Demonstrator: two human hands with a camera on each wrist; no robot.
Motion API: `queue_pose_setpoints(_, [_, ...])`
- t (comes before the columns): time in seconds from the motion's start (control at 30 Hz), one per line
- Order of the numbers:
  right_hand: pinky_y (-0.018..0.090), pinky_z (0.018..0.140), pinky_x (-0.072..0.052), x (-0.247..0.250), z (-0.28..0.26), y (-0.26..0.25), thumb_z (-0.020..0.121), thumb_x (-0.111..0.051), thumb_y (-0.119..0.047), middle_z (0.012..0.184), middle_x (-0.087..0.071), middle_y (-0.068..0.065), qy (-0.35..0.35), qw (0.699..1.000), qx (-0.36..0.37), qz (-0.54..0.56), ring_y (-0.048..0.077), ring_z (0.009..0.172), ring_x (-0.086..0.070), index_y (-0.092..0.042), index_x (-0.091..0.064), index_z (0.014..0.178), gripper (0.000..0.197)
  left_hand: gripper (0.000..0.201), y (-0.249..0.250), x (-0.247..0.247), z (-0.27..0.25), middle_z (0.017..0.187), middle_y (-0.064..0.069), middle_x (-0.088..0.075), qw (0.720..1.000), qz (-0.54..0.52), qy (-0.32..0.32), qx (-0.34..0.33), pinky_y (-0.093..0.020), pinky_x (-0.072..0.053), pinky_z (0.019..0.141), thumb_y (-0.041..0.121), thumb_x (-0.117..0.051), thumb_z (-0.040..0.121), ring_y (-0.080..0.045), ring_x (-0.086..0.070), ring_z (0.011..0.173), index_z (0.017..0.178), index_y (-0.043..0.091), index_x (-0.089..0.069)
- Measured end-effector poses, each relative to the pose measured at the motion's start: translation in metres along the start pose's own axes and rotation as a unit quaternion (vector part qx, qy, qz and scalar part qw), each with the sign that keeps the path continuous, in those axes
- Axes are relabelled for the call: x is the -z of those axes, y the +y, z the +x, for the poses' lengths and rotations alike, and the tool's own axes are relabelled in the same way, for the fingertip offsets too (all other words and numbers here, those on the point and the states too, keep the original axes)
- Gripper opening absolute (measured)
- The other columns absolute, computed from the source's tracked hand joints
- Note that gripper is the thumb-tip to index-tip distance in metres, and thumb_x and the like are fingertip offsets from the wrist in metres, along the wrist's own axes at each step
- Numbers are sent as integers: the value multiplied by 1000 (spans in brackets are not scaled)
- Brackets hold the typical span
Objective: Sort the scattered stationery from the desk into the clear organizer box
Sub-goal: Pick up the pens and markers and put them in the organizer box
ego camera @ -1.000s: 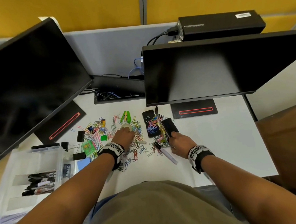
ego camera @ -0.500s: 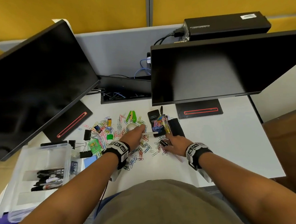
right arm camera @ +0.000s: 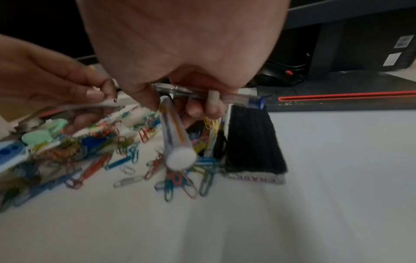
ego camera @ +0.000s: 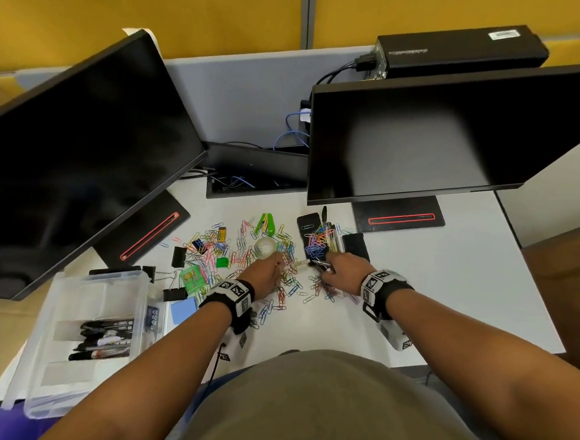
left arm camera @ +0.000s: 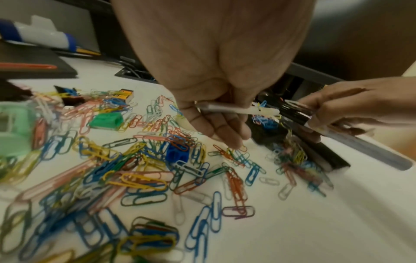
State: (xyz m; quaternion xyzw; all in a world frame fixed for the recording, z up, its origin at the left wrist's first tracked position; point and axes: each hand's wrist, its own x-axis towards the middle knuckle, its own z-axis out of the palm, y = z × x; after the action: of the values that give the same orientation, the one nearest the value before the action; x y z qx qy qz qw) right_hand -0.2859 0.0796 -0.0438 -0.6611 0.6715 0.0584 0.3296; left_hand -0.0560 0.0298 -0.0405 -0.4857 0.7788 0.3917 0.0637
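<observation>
I gather pens from coloured paper clip pile (ego camera: 249, 253) on surface. Left hand (ego camera: 265, 276) grip pinches thin white pen (left arm camera: 238, 109); right hand (ego camera: 345, 271) grip holds several clear-barrel pens (right arm camera: 178, 131). Next, I judge: carry all to clear plastic organizer box (ego camera: 83, 323) at left, into its pen compartment.

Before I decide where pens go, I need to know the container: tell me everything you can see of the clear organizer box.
The clear organizer box is a rectangular tub of see-through plastic with rounded corners, open on top, no lid visible. It sits upright at the desk's front left corner, partly over the edge, left of the paperclip pile. Inner dividers split it into compartments; one holds several dark markers lying flat. A label marks its right wall. Neither hand touches it.
</observation>
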Motion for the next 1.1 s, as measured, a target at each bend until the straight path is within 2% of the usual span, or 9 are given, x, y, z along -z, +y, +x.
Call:
queue_pose_setpoints(0.1, [37, 79, -51, 8, 7, -14, 93, -45, -41, 98, -62, 3, 0, 997, -10, 74, 23, 86, -61, -17, -47, 115, 32, 18, 0, 1, -6, 71, -2, -55, 990, -137, -36, 14, -10, -35, 47, 6, -31, 98, -12, -45, 58, 89, 17, -41])
queue_pose_setpoints(0.2, [39, 89, -49, 14, 10, -32, 96, -45, -34, 117, -58, 5, 3, 990, 1, 144, 26, 101, -59, -12, -38, 132, 43, 23, -4, 5, -16, 72, -4, -57, 978, -205, -23, 23, -14, -41, 53, 6, -29, 100, -13, -49, 61, 84, 19, -40])
queue_pose_setpoints(0.33, [34, 69, -44, 18, 15, -56, 97, -50, -27, 91, -53, 3, 26, 985, 26, 166, 21, 80, -54, -11, -41, 114, 26, 13, -15, 8, -29, 81, -9, -63, 978, -208, -9, 11, -23, -49, 65, 12, -33, 103, -18, -56, 69, 99, 11, -46])
queue_pose_setpoints(0.47, [27, 64, -44, 19, 21, -78, 96, -57, -36, 92, -61, 0, 21, 982, 80, 168, 16, 81, -58, -18, -52, 101, 19, 15, -23, 13, -49, 84, -12, -63, 966, -257, 14, 10, -34, -53, 71, 19, -35, 105, -22, -61, 74, 97, 11, -45])
queue_pose_setpoints(0.63, [24, 55, -37, 19, 28, -114, 96, -61, -32, 80, -64, 4, -30, 979, 117, 165, 8, 58, -51, -8, -64, 92, 24, 14, -42, 22, -81, 91, -15, -71, 961, -273, 37, 22, -17, -47, 55, 22, -38, 105, -21, -67, 72, 101, 12, -47])
queue_pose_setpoints(0.77, [30, 63, -46, 15, 39, -151, 93, -64, -30, 75, -66, 6, -70, 972, 171, 147, 13, 63, -57, -15, -65, 83, 19, 13, -71, 30, -111, 87, -17, -72, 947, -310, 75, 36, -26, -53, 64, 15, -43, 104, -29, -70, 76, 93, 14, -51])
queue_pose_setpoints(0.83, [29, 61, -47, 15, 41, -173, 93, -64, -30, 75, -65, 1, -102, 971, 195, 98, 14, 64, -57, -18, -65, 86, 14, 13, -86, 37, -126, 83, -17, -72, 941, -323, 89, 53, -29, -54, 67, 11, -45, 102, -32, -70, 77, 91, 13, -53])
queue_pose_setpoints(0.97, [30, 66, -46, 16, 44, -214, 94, -63, -30, 85, -67, 8, -122, 960, 253, 17, 13, 66, -55, -9, -67, 92, 21, 14, -104, 57, -155, 87, -20, -71, 938, -321, 100, 82, -30, -56, 71, 6, -46, 101, -30, -68, 77, 91, 8, -56])
queue_pose_setpoints(1.1, [36, 76, -49, 13, 50, -250, 94, -62, -33, 84, -71, 11, -106, 955, 276, 21, 25, 76, -64, -11, -64, 87, 24, 22, -122, 79, -181, 96, -7, -66, 936, -162, 266, 165, -30, -45, 74, 25, -47, 101, -23, -60, 88, 99, 10, -63])
